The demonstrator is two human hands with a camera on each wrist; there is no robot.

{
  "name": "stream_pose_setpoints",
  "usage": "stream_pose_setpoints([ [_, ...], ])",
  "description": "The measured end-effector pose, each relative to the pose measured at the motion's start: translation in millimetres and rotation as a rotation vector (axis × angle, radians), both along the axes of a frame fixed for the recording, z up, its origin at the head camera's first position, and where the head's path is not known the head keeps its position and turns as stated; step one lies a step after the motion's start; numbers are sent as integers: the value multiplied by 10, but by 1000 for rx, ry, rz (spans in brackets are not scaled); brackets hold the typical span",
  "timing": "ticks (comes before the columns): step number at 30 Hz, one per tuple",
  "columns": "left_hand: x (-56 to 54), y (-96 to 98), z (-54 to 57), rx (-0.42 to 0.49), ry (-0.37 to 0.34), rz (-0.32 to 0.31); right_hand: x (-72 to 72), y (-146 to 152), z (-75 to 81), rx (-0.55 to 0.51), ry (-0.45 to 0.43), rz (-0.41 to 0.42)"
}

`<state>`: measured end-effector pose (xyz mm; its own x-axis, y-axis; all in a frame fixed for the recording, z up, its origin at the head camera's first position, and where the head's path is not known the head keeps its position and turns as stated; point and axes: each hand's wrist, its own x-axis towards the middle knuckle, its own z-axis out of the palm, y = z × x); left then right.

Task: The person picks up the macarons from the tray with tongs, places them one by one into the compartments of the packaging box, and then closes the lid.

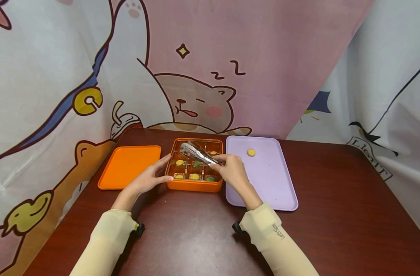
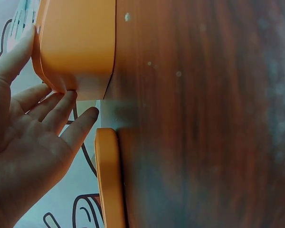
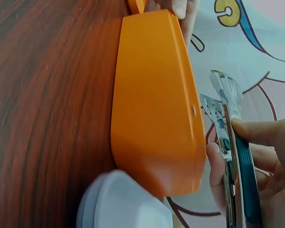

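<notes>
My right hand [image 1: 233, 170] holds metal tongs [image 1: 196, 151] above an orange divided box [image 1: 195, 186]. In the right wrist view, thumb and fingers press on both sides of the tongs, whose tips stand slightly apart with nothing visible between them. My left hand [image 1: 149, 178] rests against the box's left side, thumb at the near rim, and the left wrist view shows its fingers extended along the wall. Small yellow round pieces [image 1: 195, 176] and green ones [image 1: 211, 178] sit in several compartments. The tongs partly hide the middle and back compartments.
An orange flat lid or tray [image 1: 130, 165] lies left of the box. On the right, close to the box, is a lilac tray [image 1: 272, 184] with one yellow round piece [image 1: 251, 152] near its far end. A printed curtain [image 1: 265, 69] hangs behind the brown table [image 1: 196, 237].
</notes>
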<state>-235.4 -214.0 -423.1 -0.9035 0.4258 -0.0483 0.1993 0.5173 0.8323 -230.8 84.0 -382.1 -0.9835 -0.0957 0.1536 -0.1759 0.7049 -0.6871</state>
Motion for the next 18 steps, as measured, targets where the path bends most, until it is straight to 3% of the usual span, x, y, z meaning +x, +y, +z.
stream_pose_setpoints([
  [18,6,-5,-9,-9,16,-10,13,642,-108,-14,37,-125],
])
